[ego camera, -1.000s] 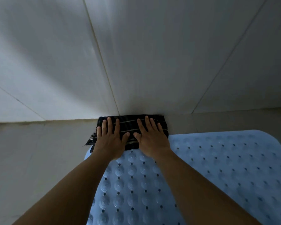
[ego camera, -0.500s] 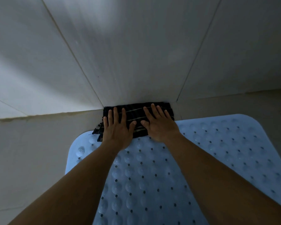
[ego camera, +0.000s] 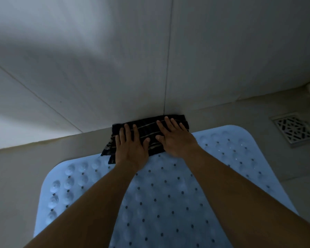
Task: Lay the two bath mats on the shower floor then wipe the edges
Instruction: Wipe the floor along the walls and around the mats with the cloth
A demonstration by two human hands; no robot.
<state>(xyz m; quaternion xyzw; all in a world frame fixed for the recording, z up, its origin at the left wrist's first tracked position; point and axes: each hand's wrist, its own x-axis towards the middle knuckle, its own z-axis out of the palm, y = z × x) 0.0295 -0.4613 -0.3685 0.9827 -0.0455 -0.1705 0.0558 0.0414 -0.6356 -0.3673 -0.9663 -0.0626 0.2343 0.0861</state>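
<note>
Both hands flat, fingers spread, no grip closed: left hand [ego camera: 131, 149] and right hand [ego camera: 175, 138] press a dark striped folded cloth [ego camera: 147, 133] against the wall's base, overlapping the far edge of the pale blue dimpled rubber bath mat [ego camera: 168, 194]. A square metal floor drain [ego camera: 293, 129] sits right.

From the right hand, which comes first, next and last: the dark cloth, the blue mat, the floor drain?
1. Dark cloth: directly under the right hand, against the wall.
2. Blue mat: just beneath the wrist, toward the person.
3. Floor drain: farthest, off to the right on the floor.
</note>
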